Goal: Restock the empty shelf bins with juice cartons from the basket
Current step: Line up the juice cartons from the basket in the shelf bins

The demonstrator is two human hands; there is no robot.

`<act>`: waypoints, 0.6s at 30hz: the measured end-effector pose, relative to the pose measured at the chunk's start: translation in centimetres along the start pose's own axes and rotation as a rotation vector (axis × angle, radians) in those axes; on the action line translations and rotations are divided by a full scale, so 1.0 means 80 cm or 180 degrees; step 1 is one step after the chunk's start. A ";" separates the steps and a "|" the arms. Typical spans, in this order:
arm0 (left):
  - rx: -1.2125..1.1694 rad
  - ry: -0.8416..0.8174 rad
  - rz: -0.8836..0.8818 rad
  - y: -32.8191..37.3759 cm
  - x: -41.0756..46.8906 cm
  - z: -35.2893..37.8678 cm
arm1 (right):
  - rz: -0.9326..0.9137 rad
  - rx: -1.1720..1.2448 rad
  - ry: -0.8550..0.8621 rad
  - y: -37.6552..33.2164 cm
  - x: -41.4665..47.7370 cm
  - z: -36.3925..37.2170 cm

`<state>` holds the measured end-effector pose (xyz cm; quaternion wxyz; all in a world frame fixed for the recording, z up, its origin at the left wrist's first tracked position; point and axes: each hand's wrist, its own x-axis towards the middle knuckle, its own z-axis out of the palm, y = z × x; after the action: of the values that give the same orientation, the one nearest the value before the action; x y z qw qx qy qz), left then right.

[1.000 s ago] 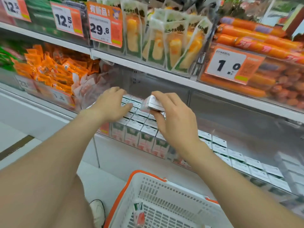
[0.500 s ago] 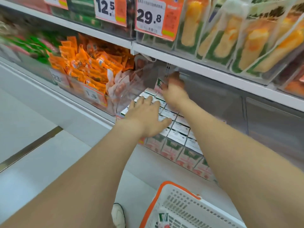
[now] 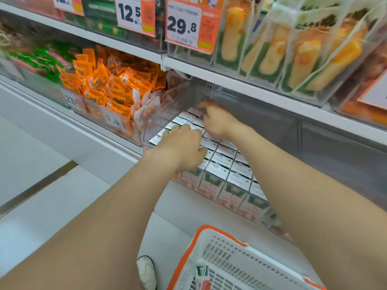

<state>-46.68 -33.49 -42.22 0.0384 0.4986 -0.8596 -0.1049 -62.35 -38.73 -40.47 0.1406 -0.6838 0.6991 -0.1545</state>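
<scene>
Rows of white-topped juice cartons (image 3: pixel 222 170) with green and red fronts fill a clear shelf bin (image 3: pixel 159 122) on the lower shelf. My left hand (image 3: pixel 182 147) lies flat on the carton tops near the bin's front left, fingers straight. My right hand (image 3: pixel 217 120) reaches to the back of the bin, its fingers curled round the rearmost juice carton (image 3: pixel 193 111), which sits level with the row. Below, the white basket (image 3: pixel 211 245) with an orange rim holds one carton (image 3: pixel 204 277) at the bottom edge of view.
The shelf above (image 3: pixel 251 86) hangs low over the bin and carries bagged corn (image 3: pixel 303 59) and price tags (image 3: pixel 188 24). A bin of orange snack packs (image 3: pixel 104 84) stands to the left. My shoe (image 3: pixel 146 271) is on the white floor beside the basket.
My right hand carried a carton from the front of the bin to its back and lowered it into the rear row. My left hand stayed on the carton tops. The view moved closer.
</scene>
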 end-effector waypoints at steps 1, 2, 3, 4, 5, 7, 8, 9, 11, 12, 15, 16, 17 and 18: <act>-0.0137 -0.0003 0.0058 0.005 -0.005 -0.004 | -0.0002 0.0076 0.0147 -0.001 -0.017 -0.004; -0.0277 -0.0011 0.0121 0.012 -0.012 -0.010 | -0.0008 0.0166 0.0350 -0.003 -0.037 -0.008; -0.0411 -0.0009 0.0173 0.020 -0.021 -0.015 | -0.0036 0.0257 0.0602 -0.005 -0.060 -0.011; -0.0509 0.0016 0.0223 0.030 -0.031 -0.019 | -0.0081 0.0332 0.0871 -0.007 -0.088 -0.014; -0.0572 0.0105 0.0282 0.041 -0.043 -0.022 | -0.0126 0.0397 0.1130 -0.009 -0.121 -0.017; -0.0690 0.0400 0.0354 0.065 -0.069 -0.025 | -0.0242 0.0573 0.1619 -0.009 -0.195 -0.019; -0.0746 0.0560 0.0346 0.077 -0.083 -0.024 | -0.0365 0.0704 0.1872 -0.007 -0.234 -0.019; -0.0797 0.0668 0.0321 0.089 -0.097 -0.022 | -0.0512 0.0803 0.2107 -0.002 -0.270 -0.017; -0.0838 0.0577 0.0350 0.113 -0.126 -0.017 | -0.0644 0.0822 0.2306 0.020 -0.330 -0.003; -0.0778 0.0313 0.0435 0.124 -0.139 -0.012 | -0.0638 0.0811 0.2214 0.035 -0.355 0.009; -0.0348 -0.0813 0.0911 0.157 -0.161 0.024 | -0.0595 0.0493 0.1391 0.088 -0.408 0.050; -0.0164 -0.1138 0.1006 0.169 -0.163 0.044 | -0.0552 0.0281 0.1025 0.108 -0.420 0.064; -0.0018 -0.1392 0.1052 0.179 -0.161 0.068 | -0.0504 0.0056 0.0656 0.128 -0.430 0.078; 0.0119 -0.1617 0.1064 0.189 -0.160 0.092 | -0.0442 -0.0118 0.0317 0.150 -0.438 0.092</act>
<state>-54.35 -14.09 -45.64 -0.1703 0.3086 -0.9136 -0.2026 -69.43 -3.68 -52.59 0.0819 -0.7245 0.6589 -0.1848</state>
